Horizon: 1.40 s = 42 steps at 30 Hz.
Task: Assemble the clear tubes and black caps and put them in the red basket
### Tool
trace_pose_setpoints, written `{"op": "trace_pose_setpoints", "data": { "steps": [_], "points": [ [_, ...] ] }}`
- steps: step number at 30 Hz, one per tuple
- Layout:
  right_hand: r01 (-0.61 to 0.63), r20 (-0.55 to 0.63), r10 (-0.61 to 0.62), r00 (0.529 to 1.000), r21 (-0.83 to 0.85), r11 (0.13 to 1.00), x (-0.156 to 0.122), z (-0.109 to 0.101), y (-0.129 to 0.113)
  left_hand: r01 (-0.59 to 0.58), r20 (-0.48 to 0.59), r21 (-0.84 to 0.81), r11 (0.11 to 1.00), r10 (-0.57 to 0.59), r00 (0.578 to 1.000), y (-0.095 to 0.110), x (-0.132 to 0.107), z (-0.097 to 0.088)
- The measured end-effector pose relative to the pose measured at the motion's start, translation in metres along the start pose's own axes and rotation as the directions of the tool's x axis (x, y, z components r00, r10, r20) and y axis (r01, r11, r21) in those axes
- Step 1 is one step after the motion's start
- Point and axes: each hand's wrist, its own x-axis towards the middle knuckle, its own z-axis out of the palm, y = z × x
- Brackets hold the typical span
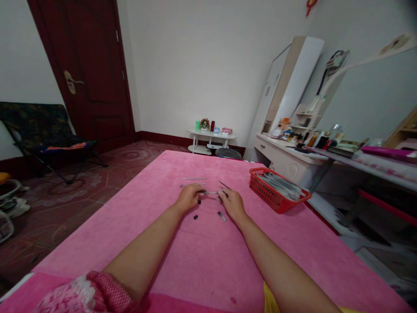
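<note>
A thin, clear pen barrel (pixel 211 193) lies crosswise between my hands, just above or on the pink cloth. My left hand (pixel 190 196) is closed, its fingertips pinching the barrel's left end. On the other end, the fingers of my right hand (pixel 233 203) are closed too. Close to my left hand are a small black piece (pixel 199 202) and a second black piece (pixel 195 217). A clear pen cap with a dark end (pixel 222 216) rests below my right hand. Beyond the hands lie a clear tube (pixel 194 178) and a thin dark refill (pixel 224 184).
A red plastic basket (pixel 273 201) filled with grey pens stands on the pink cloth (pixel 215 261) to the right. Past the table is a low white stand (pixel 211 134). A cluttered dresser (pixel 289 152) is at right, a folding chair (pixel 42 130) at left.
</note>
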Motion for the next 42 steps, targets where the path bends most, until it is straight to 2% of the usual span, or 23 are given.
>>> {"op": "trace_pose_setpoints", "data": {
  "steps": [5,11,14,19,23,28,33,37,42],
  "points": [
    [0.021,-0.050,-0.022,0.998,-0.023,1.000,-0.0004,-0.0019,-0.0011,-0.007,0.000,-0.002,1.000,0.007,1.000,0.0007,-0.0002,-0.0007],
    [-0.023,-0.015,0.022,1.000,-0.068,0.997,0.0000,-0.0023,-0.0007,-0.040,0.000,-0.026,0.999,0.040,0.999,-0.0012,0.0000,0.0000],
    [0.011,-0.053,-0.014,0.998,-0.058,0.998,0.0000,-0.0030,-0.0013,-0.015,0.003,-0.034,0.999,0.016,1.000,-0.0012,0.0002,0.0002],
    [0.012,-0.007,-0.013,1.000,-0.057,0.998,-0.0012,-0.0042,-0.0017,-0.029,0.005,-0.049,0.998,0.029,1.000,-0.0028,0.0002,0.0015],
    [0.027,-0.047,-0.029,0.999,-0.044,0.999,-0.0017,-0.0049,-0.0016,-0.016,0.006,-0.064,0.998,0.017,1.000,-0.0042,0.0006,0.0021],
    [-0.018,0.037,0.020,0.999,-0.058,0.998,-0.0023,-0.0048,-0.0025,-0.046,0.014,-0.071,0.996,0.047,0.999,-0.0026,0.0008,0.0006],
    [-0.001,-0.011,0.001,1.000,-0.049,0.999,-0.0021,-0.0033,-0.0035,-0.035,0.012,-0.079,0.996,0.036,0.999,-0.0016,0.0006,0.0005],
    [-0.043,0.049,0.045,0.998,-0.054,0.998,-0.0025,-0.0040,-0.0036,-0.050,0.019,-0.077,0.996,0.052,0.998,-0.0033,0.0003,0.0019],
    [0.001,-0.023,-0.001,1.000,-0.013,1.000,-0.0027,-0.0049,-0.0037,-0.044,-0.001,-0.085,0.995,0.044,0.999,-0.0063,0.0000,0.0033]
  ]
}}
